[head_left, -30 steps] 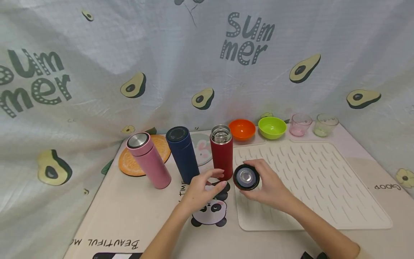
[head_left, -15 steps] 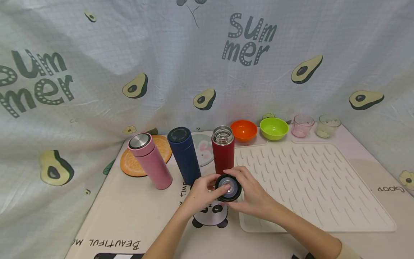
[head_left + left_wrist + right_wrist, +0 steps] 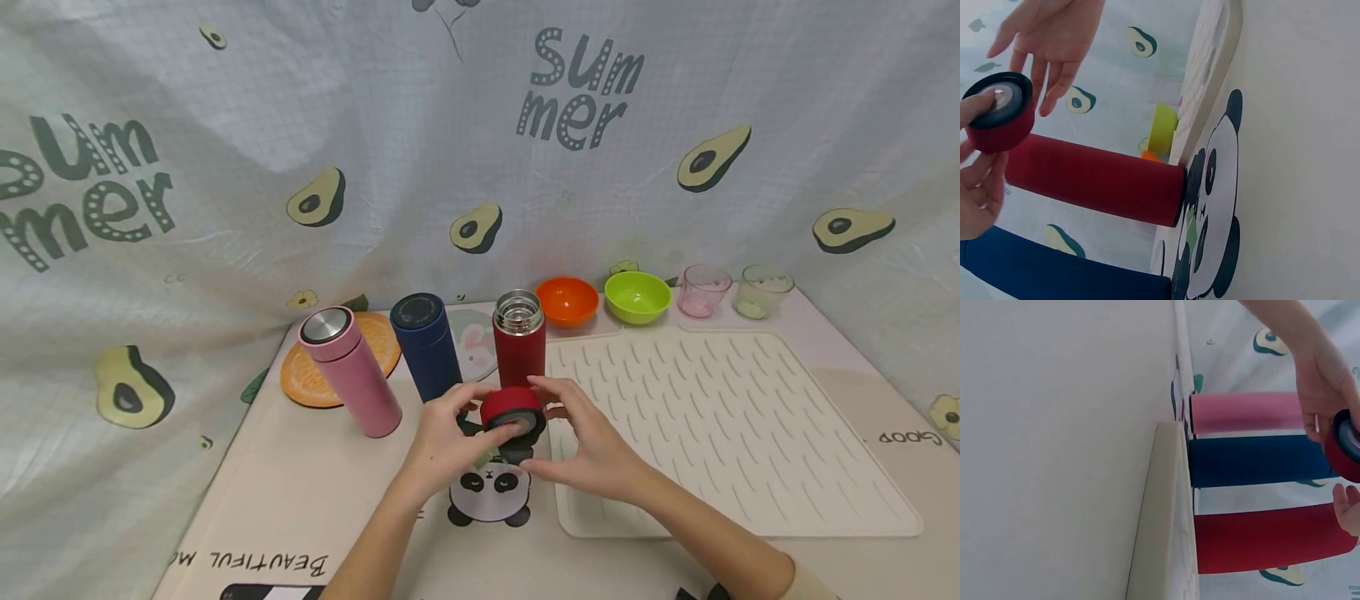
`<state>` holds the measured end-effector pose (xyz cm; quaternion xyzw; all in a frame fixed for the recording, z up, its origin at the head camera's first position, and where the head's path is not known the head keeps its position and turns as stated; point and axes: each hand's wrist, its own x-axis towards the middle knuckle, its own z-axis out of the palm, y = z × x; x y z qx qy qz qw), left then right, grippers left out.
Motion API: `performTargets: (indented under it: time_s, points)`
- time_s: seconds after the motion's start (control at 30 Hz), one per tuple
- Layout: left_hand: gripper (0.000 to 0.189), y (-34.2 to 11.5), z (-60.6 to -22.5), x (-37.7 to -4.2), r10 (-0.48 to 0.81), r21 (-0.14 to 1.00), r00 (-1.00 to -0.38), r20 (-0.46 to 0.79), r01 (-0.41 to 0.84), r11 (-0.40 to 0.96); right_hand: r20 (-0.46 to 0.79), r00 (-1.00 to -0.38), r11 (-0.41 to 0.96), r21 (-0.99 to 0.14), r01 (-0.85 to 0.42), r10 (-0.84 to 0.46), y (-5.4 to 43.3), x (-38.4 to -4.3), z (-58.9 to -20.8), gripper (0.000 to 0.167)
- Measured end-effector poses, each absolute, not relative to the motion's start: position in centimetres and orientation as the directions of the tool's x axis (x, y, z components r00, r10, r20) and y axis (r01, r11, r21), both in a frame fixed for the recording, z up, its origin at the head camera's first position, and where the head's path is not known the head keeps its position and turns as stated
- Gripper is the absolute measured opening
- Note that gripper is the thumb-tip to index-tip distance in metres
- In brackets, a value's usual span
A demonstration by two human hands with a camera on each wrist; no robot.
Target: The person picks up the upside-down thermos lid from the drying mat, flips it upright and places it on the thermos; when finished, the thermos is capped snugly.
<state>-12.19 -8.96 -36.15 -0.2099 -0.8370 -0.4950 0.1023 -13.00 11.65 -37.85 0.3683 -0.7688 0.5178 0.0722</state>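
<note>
My left hand (image 3: 442, 437) pinches a red bottle lid (image 3: 510, 405), thumb pressed on its black-ringed underside and fingers on the outside. The lid's underside tilts toward me. To its right, my right hand (image 3: 596, 450) is spread with fingers extended; in the left wrist view it stands apart from the lid (image 3: 1007, 132). Just behind the hands, the red thermos (image 3: 519, 354) stands upright without a lid, its steel mouth showing. A navy thermos (image 3: 431, 358) with its lid on stands left of it, partly hidden by my left hand.
A pink thermos (image 3: 352, 375) stands at the left by an orange-slice mat (image 3: 300, 379). Behind are an orange bowl (image 3: 567, 302), a green bowl (image 3: 638, 297) and two glasses, one a pink glass (image 3: 703, 292). A cream ridged mat (image 3: 712, 442) covers the right; a panda print (image 3: 489, 496) lies in front.
The lid has moved left from my right hand into my left hand and tipped so its red side shows. My right hand has let go and opened beside it.
</note>
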Motion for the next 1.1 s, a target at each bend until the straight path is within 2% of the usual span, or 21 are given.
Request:
performTargets:
  time_s: [0.1, 0.17, 0.27, 0.33, 0.43, 0.5, 0.6, 0.7, 0.8, 0.97, 1.1]
  points:
    - [0.041, -9.0, -36.0, -12.3, 0.286, 0.633, -0.766, 0.576, 0.639, 0.437, 0.432, -0.741, 0.091, -0.832, -0.548, -0.514, 11.8, -13.1, -37.8, 0.078]
    - [0.042, -9.0, -36.0, -12.4, 0.322, 0.486, -0.639, 0.698, 0.753, 0.444, 0.407, -0.741, 0.039, -0.864, -0.502, -0.534, 11.8, -13.1, -37.7, 0.075]
    - [0.039, -8.8, -35.9, -12.6, 0.366, 0.255, -0.444, 0.818, 0.85, 0.461, 0.396, -0.729, -0.01, -0.882, -0.472, -0.558, 11.9, -13.3, -37.6, 0.075]
    - [0.032, -8.6, -35.9, -12.7, 0.388, 0.115, -0.325, 0.862, 0.873, 0.474, 0.402, -0.719, -0.033, -0.883, -0.468, -0.567, 11.9, -13.3, -37.5, 0.077]
    - [0.016, -8.2, -35.9, -12.8, 0.422, -0.053, -0.178, 0.889, 0.875, 0.482, 0.413, -0.712, -0.052, -0.881, -0.471, -0.568, 11.8, -13.3, -37.3, 0.078]
    - [0.011, -8.0, -35.9, -12.9, 0.44, -0.134, -0.104, 0.892, 0.869, 0.477, 0.42, -0.708, -0.062, -0.88, -0.472, -0.567, 11.7, -13.3, -37.1, 0.077]
    - [0.013, -7.8, -36.1, -12.9, 0.454, -0.213, -0.028, 0.891, 0.857, 0.469, 0.417, -0.716, -0.061, -0.883, -0.466, -0.56, 11.3, -13.1, -36.7, 0.075]
    - [0.014, -7.8, -36.3, -12.9, 0.45, -0.238, 0.0, 0.893, 0.848, 0.473, 0.43, -0.717, -0.06, -0.876, -0.479, -0.548, 11.0, -13.1, -36.6, 0.073]
    - [0.014, -7.9, -36.4, -13.0, 0.44, -0.209, -0.031, 0.898, 0.849, 0.486, 0.451, -0.717, -0.038, -0.858, -0.512, -0.532, 10.8, -13.3, -36.5, 0.071]
    - [0.023, -8.2, -36.5, -13.2, 0.396, -0.088, -0.154, 0.905, 0.843, 0.53, 0.502, -0.716, 0.008, -0.816, -0.577, -0.485, 10.9, -14.0, -35.8, 0.073]
    - [0.04, -8.2, -37.2, -13.8, 0.357, 0.042, -0.285, 0.89, 0.83, 0.557, 0.537, -0.73, 0.03, -0.797, -0.604, -0.423, 11.7, -14.9, -34.4, 0.074]
